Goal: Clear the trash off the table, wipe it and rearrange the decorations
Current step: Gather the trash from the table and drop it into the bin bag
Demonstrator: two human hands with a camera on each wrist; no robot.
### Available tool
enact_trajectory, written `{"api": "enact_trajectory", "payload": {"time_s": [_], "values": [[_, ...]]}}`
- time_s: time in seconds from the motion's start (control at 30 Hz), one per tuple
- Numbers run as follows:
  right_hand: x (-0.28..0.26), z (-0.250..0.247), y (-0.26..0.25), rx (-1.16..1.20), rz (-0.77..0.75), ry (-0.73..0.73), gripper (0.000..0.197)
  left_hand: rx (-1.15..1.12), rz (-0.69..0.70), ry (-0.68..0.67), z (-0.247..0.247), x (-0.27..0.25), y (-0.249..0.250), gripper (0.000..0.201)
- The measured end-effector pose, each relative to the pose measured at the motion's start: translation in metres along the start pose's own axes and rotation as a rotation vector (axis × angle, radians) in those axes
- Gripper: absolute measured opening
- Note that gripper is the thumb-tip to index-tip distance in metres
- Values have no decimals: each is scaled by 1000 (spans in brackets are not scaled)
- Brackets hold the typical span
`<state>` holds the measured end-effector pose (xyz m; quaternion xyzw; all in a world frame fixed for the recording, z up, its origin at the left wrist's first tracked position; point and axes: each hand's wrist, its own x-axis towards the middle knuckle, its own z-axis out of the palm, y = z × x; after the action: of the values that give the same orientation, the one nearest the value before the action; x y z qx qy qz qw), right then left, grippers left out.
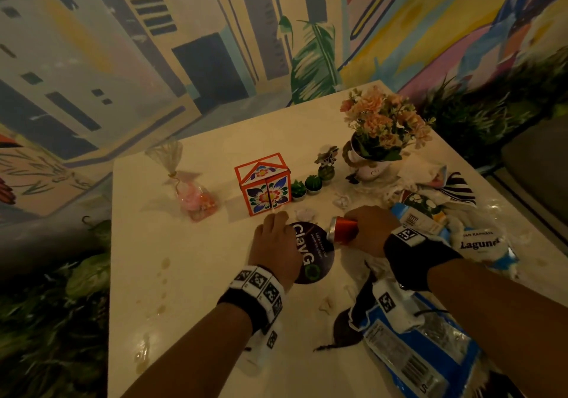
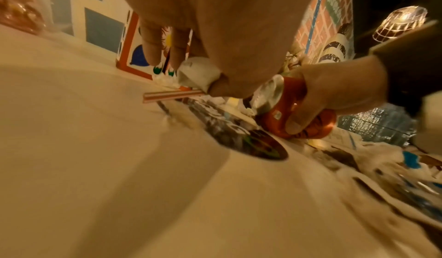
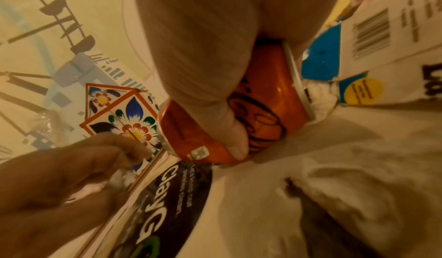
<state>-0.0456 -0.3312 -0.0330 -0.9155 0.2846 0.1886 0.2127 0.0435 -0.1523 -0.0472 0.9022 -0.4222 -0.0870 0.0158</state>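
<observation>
Under right hand, red can sideways

My right hand is wrapped around a can, thumb across its side, wrist cocked inward. Just left of that grip my left hand pinches a straw, fingers curled downward.

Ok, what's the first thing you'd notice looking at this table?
Probably the orange soda can, lying on its side mid-table with the right hand wrapped around it. Behind it stands a little flower-painted box with an orange frame. Further right, pink flowers fill a white pot, above a pile of torn wrappers.
</observation>
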Motion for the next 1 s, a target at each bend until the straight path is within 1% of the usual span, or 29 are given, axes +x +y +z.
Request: {"api": "enact_trajectory", "payload": {"time_s": [0.07,0.13,0.2,0.27,0.33,0.43,0.47,0.57,0.63,0.67,0.77,0.8,0.87,0.9,1.0], "values": [[-9,-2,-4,1,-38,32,29,-23,-8,-18,-3,13,-3,44],[-23,-7,-6,55,-76,51,31,-69,-29,-75,-2,24,-5,46],[-42,-15,-4,163,-109,92,30,-93,-21,-97,0,30,-4,47],[-63,-25,1,295,-114,152,27,-83,33,-111,0,35,2,46],[-85,-34,10,439,-89,195,38,-47,107,-159,-3,40,9,44],[-114,-41,27,578,-24,230,49,-24,188,-278,-5,51,21,50],[-121,-42,32,604,3,241,49,-39,196,-297,-4,54,25,50],[-137,-40,46,671,79,270,48,-108,164,-282,1,62,37,43],[-145,-37,56,718,140,265,45,-144,140,-295,1,65,46,49],[-148,-35,60,742,168,265,48,-182,130,-290,-1,67,51,53],[-158,-27,70,794,192,233,48,-373,95,-238,-7,73,64,70],[-162,-25,73,805,203,209,49,-413,103,-221,-8,77,67,77],[-168,-18,77,814,222,164,51,-398,151,-225,-6,87,73,88],[-170,-14,80,817,229,145,52,-358,181,-251,-4,92,75,87],[-175,-6,81,829,244,83,50,-208,241,-298,3,100,80,70]]}}
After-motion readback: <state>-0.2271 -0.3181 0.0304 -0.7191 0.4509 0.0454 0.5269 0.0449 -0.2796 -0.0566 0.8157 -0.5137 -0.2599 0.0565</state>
